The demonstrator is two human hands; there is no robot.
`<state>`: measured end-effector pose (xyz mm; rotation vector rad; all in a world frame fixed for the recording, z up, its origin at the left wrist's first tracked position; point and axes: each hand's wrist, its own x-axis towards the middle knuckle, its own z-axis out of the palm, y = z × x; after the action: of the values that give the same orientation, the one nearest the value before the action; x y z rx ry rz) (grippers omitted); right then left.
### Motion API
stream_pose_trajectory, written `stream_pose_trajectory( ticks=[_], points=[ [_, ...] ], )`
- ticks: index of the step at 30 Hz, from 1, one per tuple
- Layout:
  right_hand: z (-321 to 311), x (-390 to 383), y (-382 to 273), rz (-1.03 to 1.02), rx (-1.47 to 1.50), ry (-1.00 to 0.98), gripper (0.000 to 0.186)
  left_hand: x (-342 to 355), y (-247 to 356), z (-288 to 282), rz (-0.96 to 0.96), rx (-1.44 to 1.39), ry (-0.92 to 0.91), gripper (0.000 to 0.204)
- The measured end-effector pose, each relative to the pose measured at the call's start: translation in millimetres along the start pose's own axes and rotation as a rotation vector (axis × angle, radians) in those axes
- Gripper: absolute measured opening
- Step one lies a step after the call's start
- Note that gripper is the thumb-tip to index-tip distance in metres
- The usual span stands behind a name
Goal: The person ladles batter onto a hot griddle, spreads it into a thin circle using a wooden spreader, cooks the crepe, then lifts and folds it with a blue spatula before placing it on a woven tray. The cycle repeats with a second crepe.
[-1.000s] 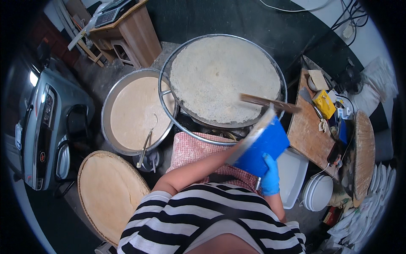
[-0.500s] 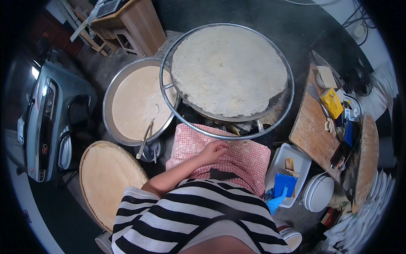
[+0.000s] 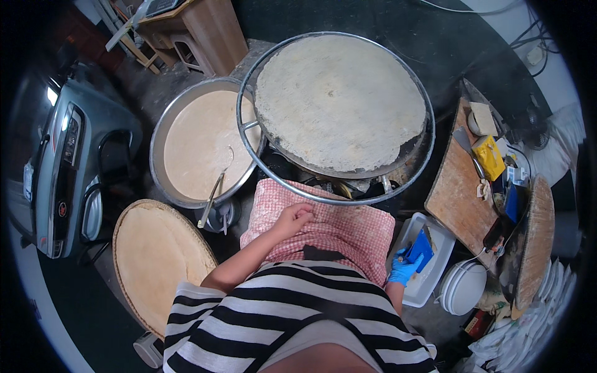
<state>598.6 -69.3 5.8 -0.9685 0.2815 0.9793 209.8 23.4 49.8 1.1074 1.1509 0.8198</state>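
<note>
My right hand (image 3: 405, 270), in a blue glove, grips a flat blue scraper (image 3: 423, 250) over a white plastic tray (image 3: 438, 264) at my right. My bare left hand (image 3: 295, 220) rests over the pink checked apron (image 3: 360, 233) on my lap, its fingers curled in with nothing seen in them. In front of me a large round griddle carries a thin pale sheet of batter (image 3: 339, 102) that covers most of its surface. A metal ring (image 3: 348, 202) runs round the griddle. Left of it, a wide metal basin of beige batter (image 3: 196, 146) holds a ladle (image 3: 214, 193).
At the left lies a round woven tray (image 3: 155, 261) with a pale sheet on it, beyond it a grey vehicle (image 3: 93, 155). A wooden board (image 3: 460, 193) at the right bears a spatula (image 3: 466, 146) and a yellow packet (image 3: 488, 155). White buckets (image 3: 465, 286) stand beside the tray.
My right hand has come up and forward into fuller view, and the blue scraper has tilted over the tray. My left hand has shifted slightly left over the apron.
</note>
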Motion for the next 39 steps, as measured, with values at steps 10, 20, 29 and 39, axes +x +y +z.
stream_pose_trajectory(
  ticks=[10,20,29,39],
  points=[
    [96.6,-79.1,33.3,0.227,-0.409,-0.319,0.051,-2.6,-33.6,-36.3,-0.012,-0.185,0.188,0.018],
    [230.4,-100.1,123.0,0.270,-1.153,-0.881,0.034,1.7,-38.4,-39.5,-0.029,-0.080,0.239,0.017],
    [219.4,-75.9,115.9,0.254,-1.197,-0.721,0.027,3.2,-54.9,-43.4,-0.004,-0.081,0.241,0.018],
    [137.0,-67.6,67.1,0.124,-0.756,-0.677,0.035,0.4,-29.6,-59.3,-0.230,-0.358,0.280,0.018]
  ],
)
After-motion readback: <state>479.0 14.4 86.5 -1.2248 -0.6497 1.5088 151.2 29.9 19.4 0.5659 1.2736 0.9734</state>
